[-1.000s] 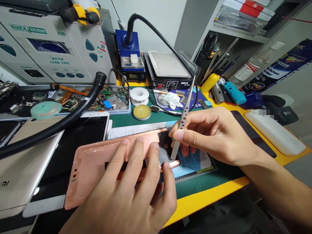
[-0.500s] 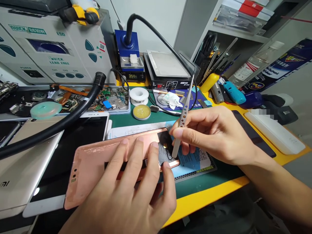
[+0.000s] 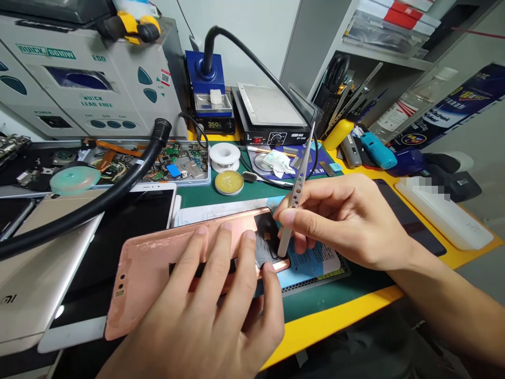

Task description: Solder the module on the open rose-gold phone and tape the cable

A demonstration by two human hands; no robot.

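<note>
A pinkish copper phone back cover lies tilted across the middle, its inner side up, with a black sheet at its right end. My left hand rests on the cover, fingers spread and fingertips pressing its surface. Metal tweezers with a row of holes are pinched in my right hand. Their pointed tips face up, and the blunt end meets the black sheet near the cover's right edge. Beneath the cover's right part lies a blue and white printed sheet.
Phones with a white front and a gold back lie at left under a black hose. Behind are a circuit board tray, solder spool, flux tin and heating plate. A dark phone lies at right.
Both hands hold nearly the same pose. The blunt end of the tweezers has shifted very slightly on the black sheet.
</note>
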